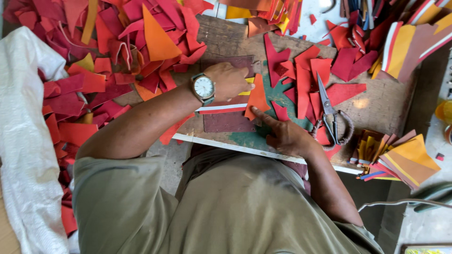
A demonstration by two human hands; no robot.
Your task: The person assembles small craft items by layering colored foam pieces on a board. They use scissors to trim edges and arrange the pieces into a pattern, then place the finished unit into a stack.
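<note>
Pinning an orange leather scrap [257, 99] flat on the wooden board [376, 106], the left hand [228, 81] is curled down over its upper edge. The right hand [285, 136] is mostly closed, only its forefinger extended, steadying the lower corner. Scissors [329, 115] lie just beyond that fingertip.
</note>
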